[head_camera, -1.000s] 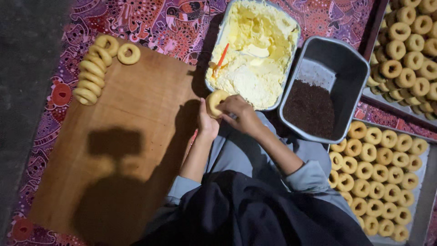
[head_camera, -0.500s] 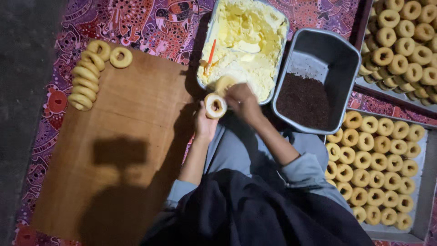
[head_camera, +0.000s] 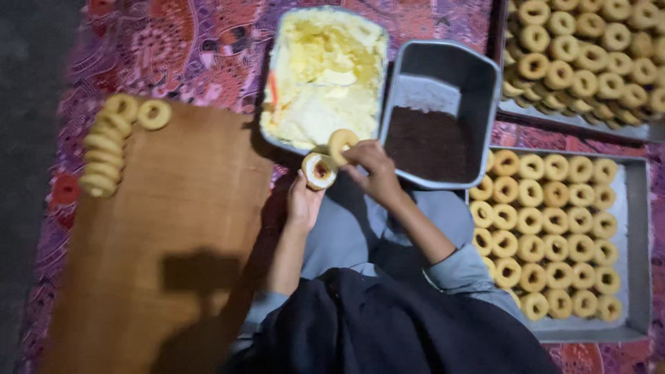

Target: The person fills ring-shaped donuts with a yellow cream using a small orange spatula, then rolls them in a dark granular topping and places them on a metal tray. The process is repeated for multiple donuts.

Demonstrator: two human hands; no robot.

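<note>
The person wears a pale grey-blue, long-sleeved cloth garment with sleeves pushed up to about the elbows, leaving both forearms bare. A dark, perhaps black, fabric drapes over the chest and lap. The left hand [head_camera: 303, 202] and right hand [head_camera: 375, 168] are ungloved, no rings visible.

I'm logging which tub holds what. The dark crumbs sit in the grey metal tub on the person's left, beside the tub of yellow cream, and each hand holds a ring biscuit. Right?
Not quite: the head view shows the grey metal tub of dark crumbs on the person's right, beside the tub of yellow cream. Otherwise correct: the left hand holds a ring biscuit, and the right hand holds another.
</note>
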